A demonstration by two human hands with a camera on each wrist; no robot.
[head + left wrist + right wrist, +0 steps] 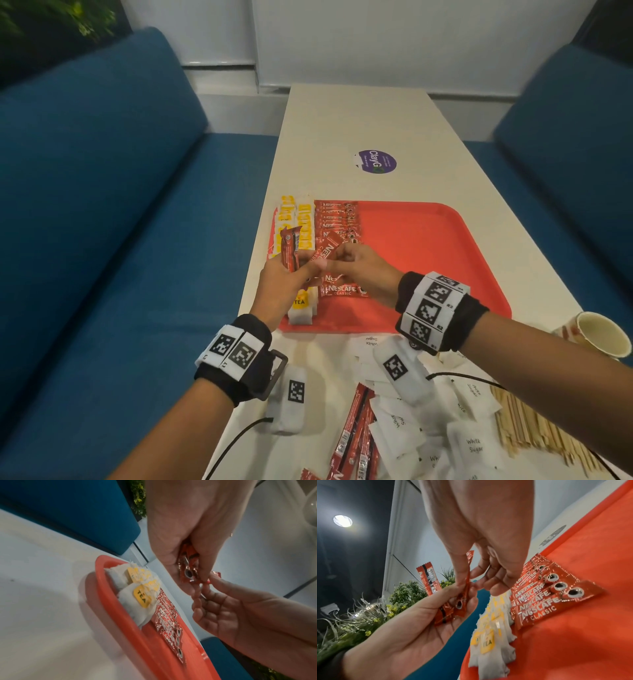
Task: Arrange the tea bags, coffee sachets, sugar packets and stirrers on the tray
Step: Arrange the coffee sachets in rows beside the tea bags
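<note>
On the red tray [428, 257] a column of tea bags [303, 222] lies at the left, with a row of red coffee sachets [337, 219] beside it. Above the tray's left part, my left hand [296, 272] grips a small bunch of coffee sachets [290, 250]. My right hand [339, 258] pinches one sachet [325, 248] of that bunch between thumb and finger. In the right wrist view the pinched sachet [468, 574] stands edge-on over the left palm [412, 628]. The left wrist view shows the held bunch [188, 568] in my curled fingers.
On the near table lie white sugar packets [474, 445], loose coffee sachets [356, 435] and wooden stirrers [534, 428]. A paper cup [601, 335] stands at the right edge. Blue sofas flank the table. A purple sticker [375, 161] marks the far tabletop.
</note>
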